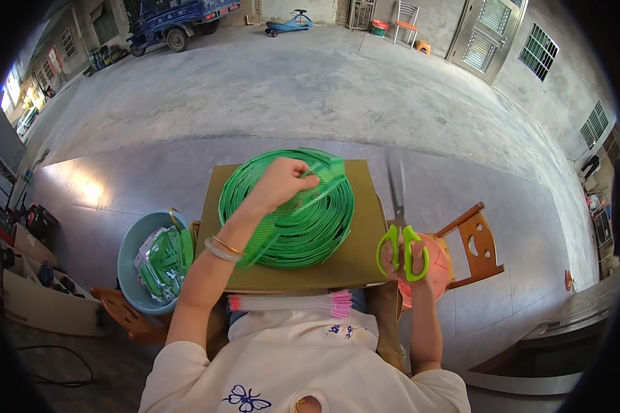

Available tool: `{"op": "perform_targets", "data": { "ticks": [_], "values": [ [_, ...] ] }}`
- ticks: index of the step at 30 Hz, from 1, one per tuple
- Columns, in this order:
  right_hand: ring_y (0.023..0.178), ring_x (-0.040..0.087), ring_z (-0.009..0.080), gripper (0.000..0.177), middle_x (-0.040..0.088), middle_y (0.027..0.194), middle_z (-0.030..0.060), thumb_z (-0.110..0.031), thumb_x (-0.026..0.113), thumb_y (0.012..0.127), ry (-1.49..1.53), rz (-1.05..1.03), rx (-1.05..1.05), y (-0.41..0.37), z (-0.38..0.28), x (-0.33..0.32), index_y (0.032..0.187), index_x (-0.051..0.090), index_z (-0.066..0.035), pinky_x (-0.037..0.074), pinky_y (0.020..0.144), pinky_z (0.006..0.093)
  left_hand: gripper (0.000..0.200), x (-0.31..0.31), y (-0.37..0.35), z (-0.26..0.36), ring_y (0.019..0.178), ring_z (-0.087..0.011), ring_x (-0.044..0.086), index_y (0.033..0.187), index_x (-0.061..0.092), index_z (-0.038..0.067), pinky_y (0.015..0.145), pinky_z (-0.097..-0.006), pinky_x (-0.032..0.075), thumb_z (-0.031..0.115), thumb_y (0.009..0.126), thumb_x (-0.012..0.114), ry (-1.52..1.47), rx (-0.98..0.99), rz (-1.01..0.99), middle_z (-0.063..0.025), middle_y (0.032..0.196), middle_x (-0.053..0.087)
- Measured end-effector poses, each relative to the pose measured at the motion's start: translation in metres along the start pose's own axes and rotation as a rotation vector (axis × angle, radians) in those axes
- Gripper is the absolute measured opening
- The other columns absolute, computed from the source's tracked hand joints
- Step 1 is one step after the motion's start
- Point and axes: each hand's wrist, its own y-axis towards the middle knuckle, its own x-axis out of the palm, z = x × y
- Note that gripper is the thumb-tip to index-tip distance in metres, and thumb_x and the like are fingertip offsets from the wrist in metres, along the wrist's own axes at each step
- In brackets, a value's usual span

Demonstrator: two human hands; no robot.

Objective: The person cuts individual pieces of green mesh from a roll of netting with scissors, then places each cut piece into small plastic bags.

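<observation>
A large coil of green plastic strip (317, 230) lies on a brown box-like table (368, 186). My left hand (287, 182) is above the coil, its fingers pinched on a green mesh strip (331, 177) that is partly smeared by motion. On the right, my right hand (408, 265) grips scissors (398, 220) by their lime green handles, blades pointing up and away from me. The scissors are beside the table's right edge, apart from the strip. A bundle of white mesh with pink ends (289, 303) rests across my lap.
A blue basin (127, 258) with green packets stands at the left on a wooden chair (127, 316). On the right are a pink basin (437, 265) and another wooden chair (486, 244). A blue truck (179, 17) and a ride-on toy (289, 25) stand far ahead.
</observation>
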Motion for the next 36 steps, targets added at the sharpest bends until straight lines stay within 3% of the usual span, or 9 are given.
{"op": "perform_targets", "data": {
  "ticks": [3, 6, 10, 16, 22, 36],
  "values": [
    [0.048, 0.044, 0.0089, 0.086, 0.047, 0.063, 0.0038, -0.084, 0.029, 0.068, -0.082, -0.162, 0.205, 0.004, 0.006, 0.033, 0.087, 0.051, -0.003, 0.033, 0.042, 0.0184, 0.015, -0.036, -0.014, 0.003, 0.055, -0.0055, 0.053, 0.087, 0.063, -0.003, 0.050, -0.0204, 0.043, 0.011, 0.082, 0.063, -0.242, -0.039, 0.064, -0.0027, 0.070, 0.063],
    [0.048, 0.046, 0.0091, 0.086, 0.050, 0.065, 0.0050, -0.082, 0.028, 0.070, -0.137, -0.256, 0.265, 0.013, 0.019, 0.047, 0.089, 0.052, -0.002, 0.033, 0.044, 0.0180, 0.015, -0.052, -0.030, -0.002, 0.057, -0.0053, 0.054, 0.088, 0.062, -0.002, 0.050, -0.0199, 0.043, 0.011, 0.083, 0.063, -0.310, -0.022, 0.134, -0.0033, 0.072, 0.064],
    [0.054, 0.050, 0.0091, 0.088, 0.052, 0.069, 0.0041, -0.082, 0.029, 0.070, -0.249, -0.305, 0.269, 0.036, 0.018, 0.066, 0.095, 0.052, -0.001, 0.038, 0.046, 0.0196, 0.014, -0.046, -0.049, -0.015, 0.060, -0.0048, 0.056, 0.090, 0.062, -0.002, 0.049, -0.0181, 0.043, 0.009, 0.083, 0.061, -0.225, -0.008, 0.087, -0.0042, 0.074, 0.064],
    [0.060, 0.051, 0.0092, 0.088, 0.050, 0.075, 0.0032, -0.083, 0.034, 0.066, -0.338, -0.129, 0.286, 0.048, 0.012, 0.084, 0.098, 0.051, -0.002, 0.042, 0.049, 0.0213, 0.013, -0.039, -0.070, -0.017, 0.062, -0.0048, 0.056, 0.089, 0.063, -0.003, 0.052, -0.0177, 0.043, 0.008, 0.082, 0.062, -0.127, -0.029, 0.100, -0.0044, 0.074, 0.064],
    [0.057, 0.050, 0.0087, 0.086, 0.049, 0.071, 0.0018, -0.082, 0.034, 0.069, -0.473, -0.135, 0.310, 0.047, 0.001, 0.089, 0.096, 0.050, -0.002, 0.041, 0.048, 0.0221, 0.013, -0.035, -0.075, -0.018, 0.059, -0.0020, 0.051, 0.085, 0.063, -0.003, 0.052, -0.0190, 0.040, 0.010, 0.081, 0.063, -0.119, -0.002, 0.124, -0.0012, 0.068, 0.063],
    [0.058, 0.049, 0.0081, 0.081, 0.048, 0.071, 0.0012, -0.079, 0.041, 0.070, -0.438, -0.155, 0.343, 0.049, 0.004, 0.089, 0.096, 0.049, -0.003, 0.042, 0.049, 0.0219, 0.014, -0.032, -0.078, -0.014, 0.060, -0.0030, 0.054, 0.087, 0.063, -0.004, 0.052, -0.0191, 0.042, 0.009, 0.082, 0.063, -0.122, 0.010, 0.132, -0.0029, 0.071, 0.064]
  ]
}}
